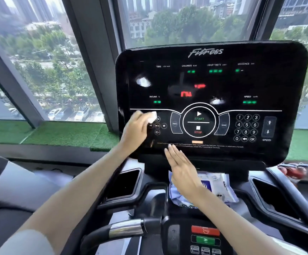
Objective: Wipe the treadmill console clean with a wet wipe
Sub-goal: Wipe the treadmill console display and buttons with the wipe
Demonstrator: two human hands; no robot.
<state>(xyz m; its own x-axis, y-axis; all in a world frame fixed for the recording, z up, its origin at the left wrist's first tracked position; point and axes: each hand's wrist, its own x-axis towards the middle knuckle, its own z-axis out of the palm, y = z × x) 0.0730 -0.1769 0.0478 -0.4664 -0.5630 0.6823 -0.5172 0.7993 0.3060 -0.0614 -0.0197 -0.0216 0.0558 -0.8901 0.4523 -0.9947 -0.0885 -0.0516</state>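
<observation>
The black treadmill console (212,83) stands upright in front of me, with lit green readouts, a round START/STOP dial and a number keypad. My left hand (135,130) presses a folded white wet wipe (152,116) against the console's lower left, beside the small media buttons. My right hand (181,169) is held flat with its fingers together, its fingertips near the console's bottom edge under the warning text. It holds nothing. Under that hand, a blue and white pack of wet wipes (217,186) lies on the tray below the console.
Two dark cup-holder wells (125,183) (272,197) flank the tray. A chrome-banded handlebar (125,230) and a lower panel with red and green buttons (205,235) sit close to me. Large windows (39,57) and green turf sills lie behind the console. A red object (293,171) rests at right.
</observation>
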